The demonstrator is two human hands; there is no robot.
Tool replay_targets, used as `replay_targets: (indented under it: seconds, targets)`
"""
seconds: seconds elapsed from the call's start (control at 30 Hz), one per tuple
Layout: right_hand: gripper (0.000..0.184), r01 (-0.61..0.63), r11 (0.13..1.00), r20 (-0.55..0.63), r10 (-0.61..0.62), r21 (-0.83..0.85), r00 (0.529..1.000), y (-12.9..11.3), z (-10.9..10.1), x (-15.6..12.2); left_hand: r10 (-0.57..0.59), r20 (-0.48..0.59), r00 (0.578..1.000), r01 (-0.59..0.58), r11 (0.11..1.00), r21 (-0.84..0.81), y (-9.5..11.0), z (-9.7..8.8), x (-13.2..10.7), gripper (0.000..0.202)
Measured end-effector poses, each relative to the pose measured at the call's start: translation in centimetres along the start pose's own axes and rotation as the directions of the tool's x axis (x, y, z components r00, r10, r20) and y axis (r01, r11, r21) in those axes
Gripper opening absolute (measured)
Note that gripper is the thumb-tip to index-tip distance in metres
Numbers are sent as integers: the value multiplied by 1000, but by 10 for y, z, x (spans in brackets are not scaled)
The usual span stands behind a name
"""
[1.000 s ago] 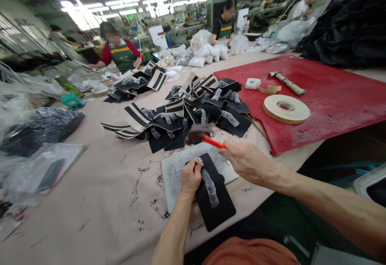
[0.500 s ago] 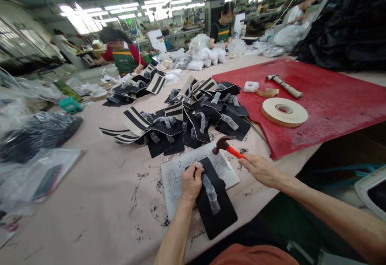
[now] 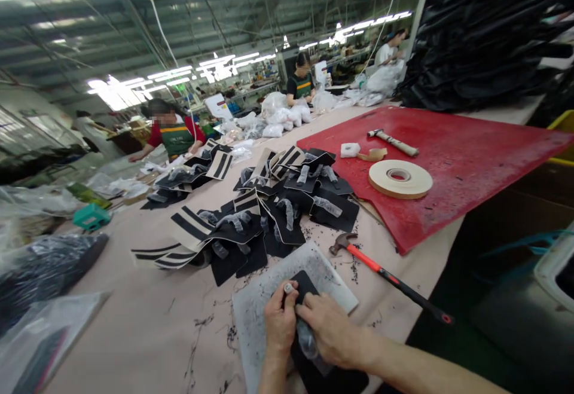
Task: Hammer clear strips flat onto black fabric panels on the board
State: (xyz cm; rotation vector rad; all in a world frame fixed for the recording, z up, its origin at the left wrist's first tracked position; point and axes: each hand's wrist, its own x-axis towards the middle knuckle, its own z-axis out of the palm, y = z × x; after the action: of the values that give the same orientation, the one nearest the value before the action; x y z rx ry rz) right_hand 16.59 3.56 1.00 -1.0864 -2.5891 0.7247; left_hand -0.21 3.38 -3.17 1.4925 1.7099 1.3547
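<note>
My left hand [image 3: 280, 321] is closed in a fist around a metal punch [image 3: 287, 288], whose round silver end sticks up above the thumb. Beneath both hands lies a black panel [image 3: 305, 282] with a plastic-wrapped handle [image 3: 307, 341] along its middle. My right hand [image 3: 334, 331] curls its fingers at the panel beside the handle, close to my left hand; its fingertips are partly hidden. Under the panel is a speckled white board [image 3: 253, 322]. A claw hammer [image 3: 383, 273] with an orange and black handle lies on the table to the right, its grip reaching past the edge.
Several black panels with wrapped handles [image 3: 287, 214] are heaped beyond the board. On a red sheet [image 3: 470, 161] lie a tape roll [image 3: 381, 186] and another hammer [image 3: 397, 144]. Plastic-covered black material [image 3: 49, 268] lies at left. Co-workers sit across the table.
My right hand has let go of the hammer, which now lies on the table, and has come over to the black panel beside my left hand. The left hand still holds the punch.
</note>
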Motion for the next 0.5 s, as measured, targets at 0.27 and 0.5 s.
replay_targets:
  seconds: [0.27,0.5]
  targets:
    - [41,-77,993,45,81,-90,996,-4,14,10,131,-307,943,-54,967,248,23,12,0,30]
    - [35,-52,987,57,61,-150,997,-10,4,6,310,-432,847,-166,926,339,66,1,-5,24]
